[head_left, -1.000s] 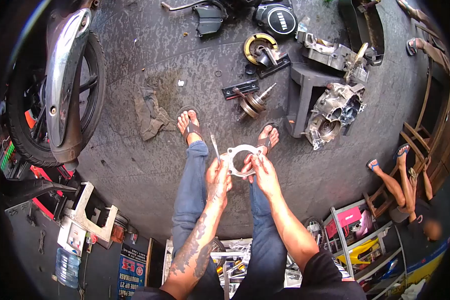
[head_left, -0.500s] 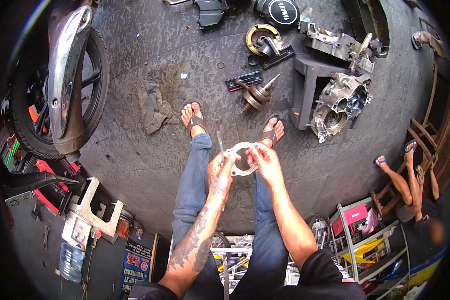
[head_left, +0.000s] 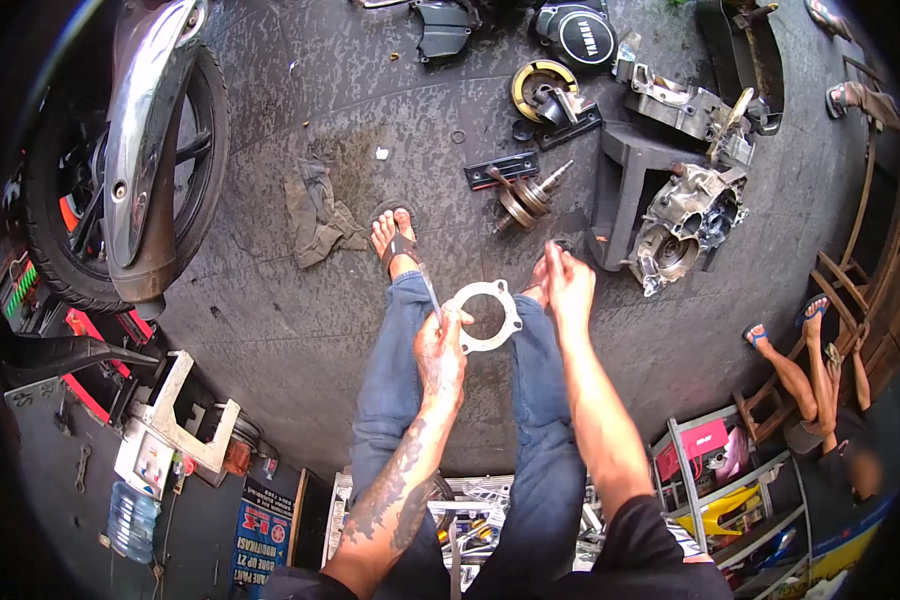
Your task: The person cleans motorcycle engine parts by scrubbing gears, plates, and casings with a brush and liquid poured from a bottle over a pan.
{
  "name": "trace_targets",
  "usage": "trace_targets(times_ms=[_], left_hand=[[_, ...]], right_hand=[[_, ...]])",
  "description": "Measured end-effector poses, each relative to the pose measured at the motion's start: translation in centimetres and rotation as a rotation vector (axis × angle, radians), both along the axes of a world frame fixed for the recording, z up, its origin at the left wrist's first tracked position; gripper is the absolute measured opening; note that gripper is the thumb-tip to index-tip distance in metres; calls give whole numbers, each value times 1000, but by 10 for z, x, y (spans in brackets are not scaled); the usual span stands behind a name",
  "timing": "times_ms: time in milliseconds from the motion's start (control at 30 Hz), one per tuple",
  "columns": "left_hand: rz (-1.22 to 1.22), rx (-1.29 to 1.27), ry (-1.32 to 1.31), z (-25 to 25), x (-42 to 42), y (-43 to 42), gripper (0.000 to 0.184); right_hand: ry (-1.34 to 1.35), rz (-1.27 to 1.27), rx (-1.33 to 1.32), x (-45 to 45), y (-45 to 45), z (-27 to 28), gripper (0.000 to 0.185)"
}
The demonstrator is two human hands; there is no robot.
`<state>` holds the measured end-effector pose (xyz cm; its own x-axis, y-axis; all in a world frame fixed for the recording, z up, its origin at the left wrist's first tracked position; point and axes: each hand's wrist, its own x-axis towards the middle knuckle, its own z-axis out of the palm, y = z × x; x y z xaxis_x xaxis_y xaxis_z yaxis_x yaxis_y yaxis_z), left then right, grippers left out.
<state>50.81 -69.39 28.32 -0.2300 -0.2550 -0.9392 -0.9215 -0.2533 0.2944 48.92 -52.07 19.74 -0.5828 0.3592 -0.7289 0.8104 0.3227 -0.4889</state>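
Observation:
My left hand (head_left: 440, 350) grips the left edge of a flat metal ring plate (head_left: 511, 324) with bolt lugs, and a thin pointed tool (head_left: 429, 290) sticks up from the same hand. My right hand (head_left: 570, 288) is off the plate, up and to its right, over my right foot. Its fingers are pressed together; whether anything small is between them is hidden. Beyond the hands, a crankshaft (head_left: 522, 205) lies on the dark floor, with a cut engine case (head_left: 670, 240) to its right.
A wheel (head_left: 210, 150) with a chrome exhaust cover (head_left: 135, 170) stands at the left. A rag (head_left: 320, 220) lies near my left foot. A metal shelf (head_left: 685, 480) holds parts at the lower right. Another person (head_left: 830, 420) sits at the right.
My right hand has let go of the ring plate and moved up and right. The plate now hangs from my left hand alone. The floor parts have shifted slightly right in view.

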Motion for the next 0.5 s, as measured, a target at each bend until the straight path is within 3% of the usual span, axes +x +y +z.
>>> trace_targets(times_ms=[67,133,200,233,300,500], left_hand=[[20,12,-2,2,-2,1,22],[31,24,-4,1,-2,1,20],[43,30,-7,1,-4,1,19],[75,40,-14,1,-7,1,20],[134,81,-46,3,-11,-1,24],[175,118,-68,4,-21,-6,24]], right_hand=[[152,411,201,-14,5,-47,20],[524,528,362,-39,-2,-84,11],[522,813,395,-60,1,-120,20],[517,811,395,-69,-2,-134,20],[432,1048,440,-81,-11,-156,20],[211,1127,576,-87,-34,-173,20]])
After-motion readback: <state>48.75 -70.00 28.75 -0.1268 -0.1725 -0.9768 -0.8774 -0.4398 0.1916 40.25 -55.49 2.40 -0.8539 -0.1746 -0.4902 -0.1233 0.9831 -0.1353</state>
